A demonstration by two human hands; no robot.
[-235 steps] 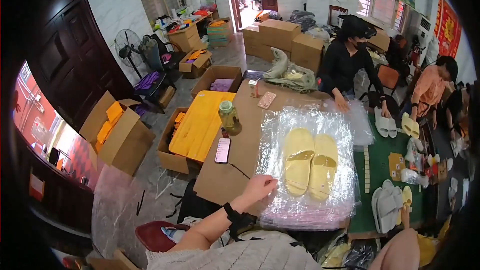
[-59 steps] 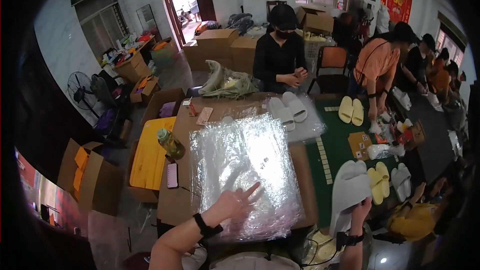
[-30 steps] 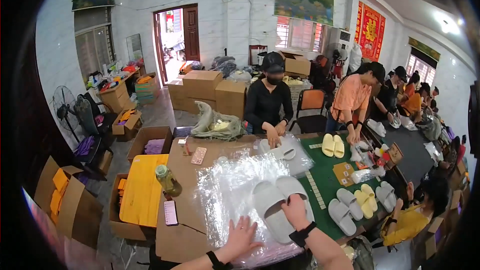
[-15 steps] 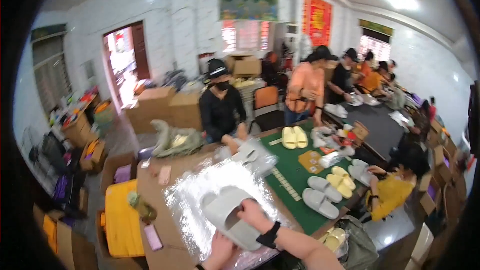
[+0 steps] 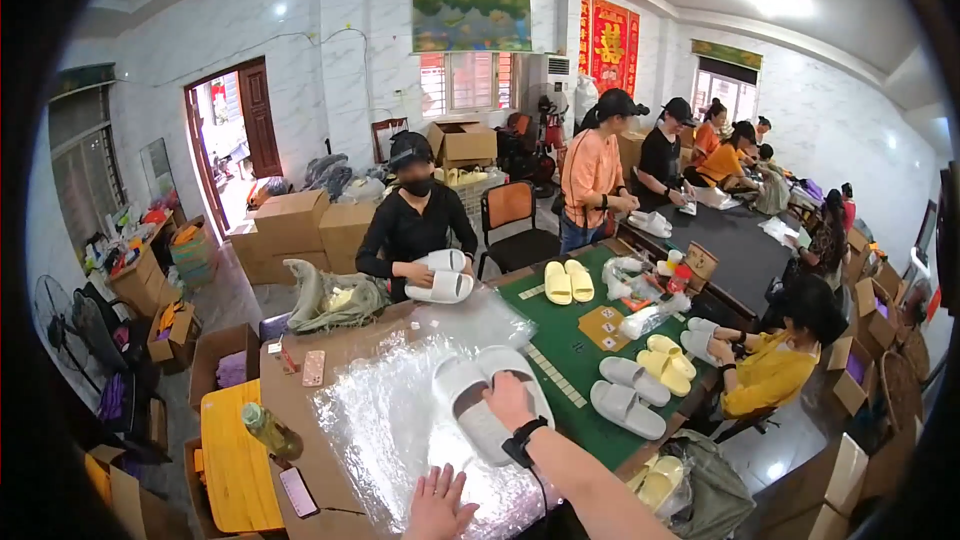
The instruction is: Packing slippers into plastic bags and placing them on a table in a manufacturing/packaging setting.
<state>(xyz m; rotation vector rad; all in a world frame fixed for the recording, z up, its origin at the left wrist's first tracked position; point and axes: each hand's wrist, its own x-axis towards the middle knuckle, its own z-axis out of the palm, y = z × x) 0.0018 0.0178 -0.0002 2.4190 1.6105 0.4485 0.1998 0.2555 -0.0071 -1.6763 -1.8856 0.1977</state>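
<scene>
A pair of pale grey slide slippers (image 5: 527, 388) is side by side over a stack of clear plastic bags (image 5: 375, 420) on the table in front of me. My right hand (image 5: 512, 402) reaches over them, its fingers closed around the inner edges where the two slippers meet. The undersides of those fingers are hidden. My left hand (image 5: 440, 508) lies open, fingers spread, on the near part of the bags, apart from the slippers.
Across the table a person in black holds grey slippers (image 5: 440, 280). Yellow slippers (image 5: 568, 282) and more grey slippers (image 5: 628, 408) stand on the green mat (image 5: 555, 340). Left are a bottle (image 5: 270, 432), a phone (image 5: 298, 492) and a yellow stool (image 5: 240, 455). A person in yellow sits right.
The slippers have moved right and turned more upright, with my right hand on them. My left hand has come off them and flattened on the bags. The person opposite has drawn their slippers back.
</scene>
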